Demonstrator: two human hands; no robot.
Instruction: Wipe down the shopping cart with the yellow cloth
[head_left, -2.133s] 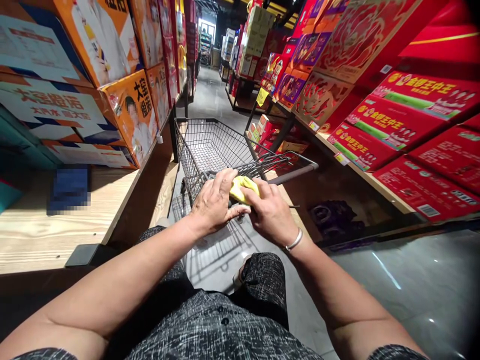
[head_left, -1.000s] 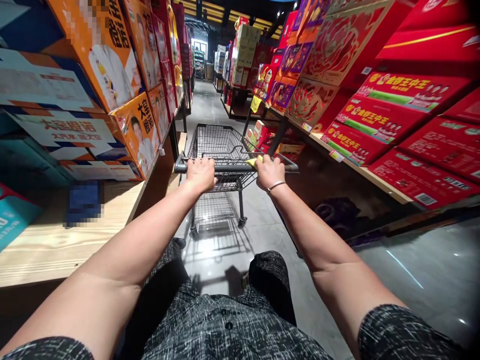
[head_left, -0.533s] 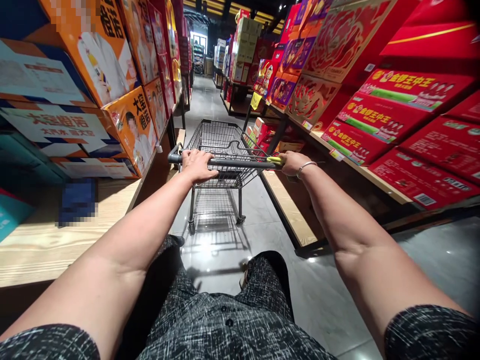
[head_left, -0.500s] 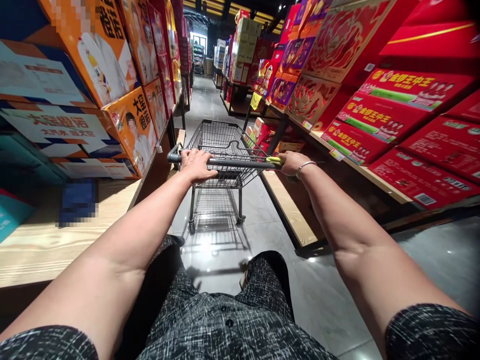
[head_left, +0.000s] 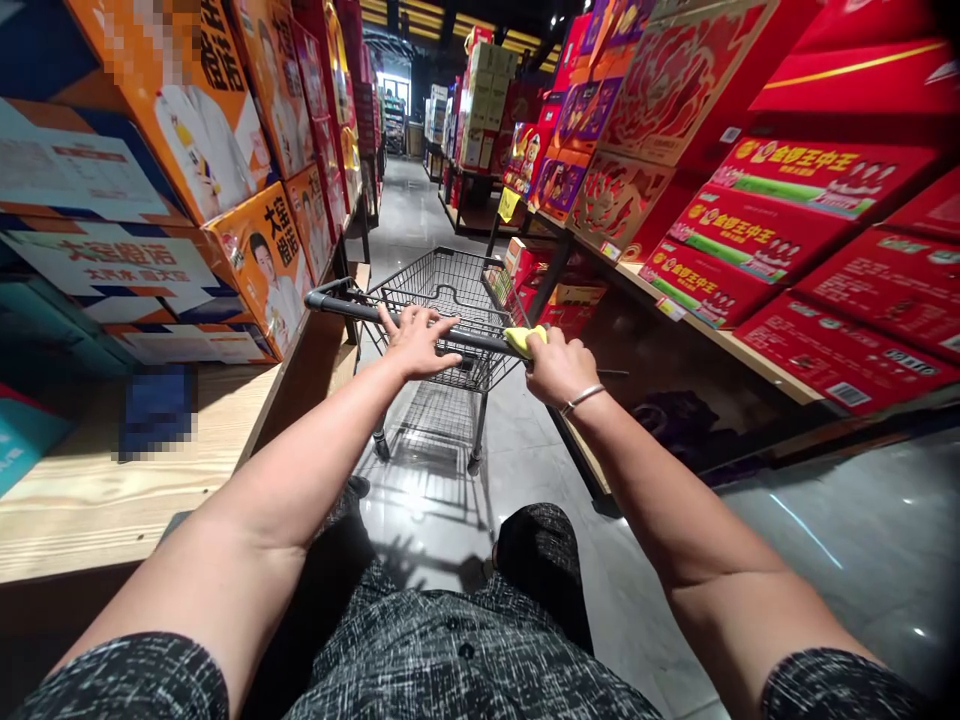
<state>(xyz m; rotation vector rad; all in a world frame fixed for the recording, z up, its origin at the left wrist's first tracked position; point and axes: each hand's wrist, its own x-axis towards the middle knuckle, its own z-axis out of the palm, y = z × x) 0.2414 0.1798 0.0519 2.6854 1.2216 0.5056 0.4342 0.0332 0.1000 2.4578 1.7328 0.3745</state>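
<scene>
A dark grey wire shopping cart [head_left: 439,290] stands in front of me, its handle bar [head_left: 347,305] slanting with the right end closer to me. My left hand [head_left: 418,343] lies over the middle of the bar, fingers spread and thumb apart. Toward the right end, my right hand [head_left: 559,365] is closed on a yellow cloth [head_left: 525,340], which bunches over the bar. The fingertips of that hand are partly hidden, and a bracelet circles its wrist. I see the cart's wire basket, but no goods in it that I can make out.
Orange and white drink cartons [head_left: 259,260] are stacked on a wooden shelf [head_left: 225,420] close on the left. Red gift boxes [head_left: 720,235] fill a rack on the right, whose low shelf corner [head_left: 604,500] juts near the cart. A grey tiled aisle [head_left: 412,195] runs ahead.
The cart handle has swung, its right end coming toward me and its left end moving outward. My left hand now sits nearer the bar's middle, and more of the yellow cloth shows.
</scene>
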